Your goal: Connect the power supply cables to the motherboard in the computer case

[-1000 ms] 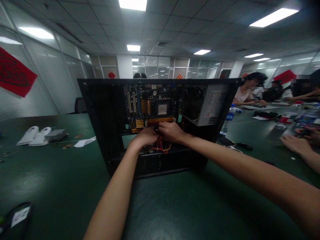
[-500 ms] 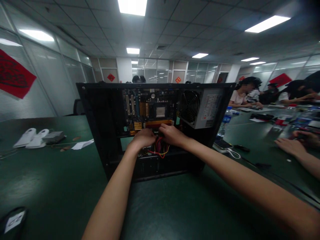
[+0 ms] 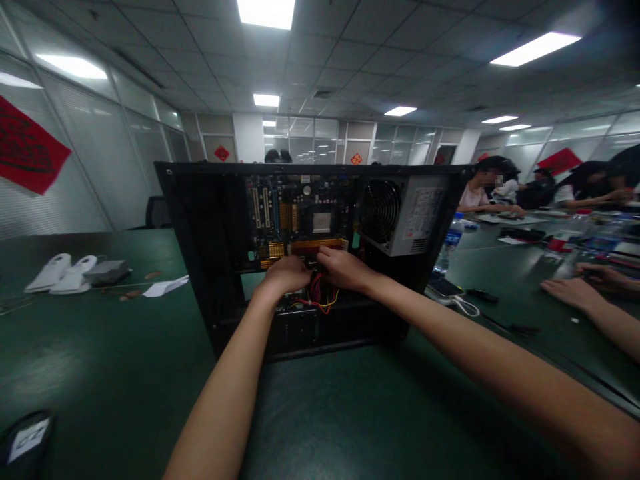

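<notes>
A black computer case (image 3: 197,267) stands on its side-edge in front of me, its open side facing me. Inside it both hands meet at the lower edge of the motherboard (image 3: 337,193). My left hand (image 3: 287,273) is closed, its fingertips hidden; what they grip cannot be made out. Close on its right, my right hand (image 3: 343,267) is closed at the top of a bundle of red, yellow and dark power cables (image 3: 316,293). Just above the fingers runs an orange-brown memory slot (image 3: 320,245). The power supply (image 3: 415,213) sits at the upper right of the case.
On the green table (image 3: 320,413) a white paper (image 3: 166,287), a grey box (image 3: 106,271) and white objects lie left. A water bottle (image 3: 453,243), a phone (image 3: 447,287) and cables are right of the case. Another person's hand (image 3: 575,293) rests at far right.
My hands keep nearly the same place and grip at the board's lower edge. The other person's hand at the right has shifted slightly left.
</notes>
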Demonstrator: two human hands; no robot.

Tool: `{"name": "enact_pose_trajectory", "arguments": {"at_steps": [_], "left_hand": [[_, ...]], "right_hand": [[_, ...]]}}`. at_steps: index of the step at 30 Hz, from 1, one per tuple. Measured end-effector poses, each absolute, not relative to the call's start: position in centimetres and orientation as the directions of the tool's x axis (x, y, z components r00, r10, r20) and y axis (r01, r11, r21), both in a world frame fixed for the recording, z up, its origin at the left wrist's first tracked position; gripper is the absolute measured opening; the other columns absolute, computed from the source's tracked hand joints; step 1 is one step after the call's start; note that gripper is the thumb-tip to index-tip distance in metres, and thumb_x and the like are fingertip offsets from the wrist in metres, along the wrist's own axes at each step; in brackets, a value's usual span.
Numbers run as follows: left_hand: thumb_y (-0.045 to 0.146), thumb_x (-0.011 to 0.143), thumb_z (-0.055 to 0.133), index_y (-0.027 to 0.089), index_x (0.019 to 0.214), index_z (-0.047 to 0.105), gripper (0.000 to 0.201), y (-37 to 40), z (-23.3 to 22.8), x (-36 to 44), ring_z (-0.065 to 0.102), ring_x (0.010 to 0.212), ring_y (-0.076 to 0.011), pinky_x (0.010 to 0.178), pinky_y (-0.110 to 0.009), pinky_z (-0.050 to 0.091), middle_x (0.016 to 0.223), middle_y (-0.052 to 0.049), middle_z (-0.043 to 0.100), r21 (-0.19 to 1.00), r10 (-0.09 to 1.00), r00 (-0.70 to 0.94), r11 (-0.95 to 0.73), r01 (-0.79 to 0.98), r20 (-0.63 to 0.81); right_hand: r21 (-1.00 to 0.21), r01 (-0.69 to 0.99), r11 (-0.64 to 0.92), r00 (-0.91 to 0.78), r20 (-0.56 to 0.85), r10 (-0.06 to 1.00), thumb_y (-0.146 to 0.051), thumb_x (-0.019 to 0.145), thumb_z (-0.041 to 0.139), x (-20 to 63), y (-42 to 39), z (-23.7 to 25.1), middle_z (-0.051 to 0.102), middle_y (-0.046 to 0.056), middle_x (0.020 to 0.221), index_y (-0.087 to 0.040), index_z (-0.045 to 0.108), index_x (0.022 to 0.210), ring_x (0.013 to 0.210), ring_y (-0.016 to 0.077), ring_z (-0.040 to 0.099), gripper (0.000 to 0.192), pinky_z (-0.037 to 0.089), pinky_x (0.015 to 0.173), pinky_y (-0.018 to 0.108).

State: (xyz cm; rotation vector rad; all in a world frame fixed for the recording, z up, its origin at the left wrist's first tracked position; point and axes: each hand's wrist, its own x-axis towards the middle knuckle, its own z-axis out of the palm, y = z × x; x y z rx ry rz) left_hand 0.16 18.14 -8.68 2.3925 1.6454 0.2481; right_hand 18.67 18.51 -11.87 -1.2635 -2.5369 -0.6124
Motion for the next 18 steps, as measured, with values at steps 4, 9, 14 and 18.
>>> {"name": "enact_pose_trajectory", "arguments": {"at_steps": [4,9,14,18], "left_hand": [[0.045,0.089,0.052,0.015,0.094,0.077,0.039,18.6,-9.1,0.1,0.073,0.091,-0.0290,0.071,-0.032,0.051,0.099,-0.019,0.077,0.279,0.931,0.364,-0.352,0.893,0.011],[0.048,0.088,0.053,0.016,0.091,0.077,0.040,19.2,-9.6,0.1,0.072,0.090,-0.0276,0.070,-0.030,0.050,0.094,-0.017,0.077,0.291,0.926,0.377,-0.364,0.885,0.013],[0.046,0.088,0.052,0.016,0.088,0.077,0.039,19.3,-9.8,0.0,0.073,0.084,-0.0252,0.068,-0.028,0.048,0.087,-0.015,0.077,0.298,0.923,0.385,-0.374,0.878,0.025],[0.047,0.089,0.051,0.016,0.088,0.077,0.041,19.1,-9.6,0.1,0.073,0.087,-0.0260,0.068,-0.028,0.049,0.087,-0.015,0.077,0.286,0.921,0.387,-0.379,0.880,0.030]], "right_hand": [[0.306,0.786,0.538,-0.619,0.366,0.696,-0.016,0.094,0.057,18.6,18.6,-12.0,0.060,0.012,0.112,-0.010,0.061,0.107,0.103,0.0220,0.061,0.015,0.045,0.080,0.029],[0.324,0.780,0.536,-0.625,0.346,0.700,-0.016,0.096,0.054,18.5,18.8,-12.1,0.060,0.014,0.114,-0.011,0.060,0.109,0.103,0.0224,0.061,0.015,0.045,0.079,0.030],[0.344,0.787,0.512,-0.612,0.329,0.719,-0.014,0.097,0.051,18.3,18.8,-11.9,0.060,0.013,0.113,-0.010,0.060,0.109,0.101,0.0229,0.062,0.016,0.044,0.076,0.030],[0.367,0.785,0.499,-0.610,0.320,0.725,-0.015,0.096,0.051,18.3,18.8,-11.8,0.060,0.015,0.116,-0.010,0.060,0.111,0.104,0.0239,0.061,0.018,0.043,0.072,0.029]]}}
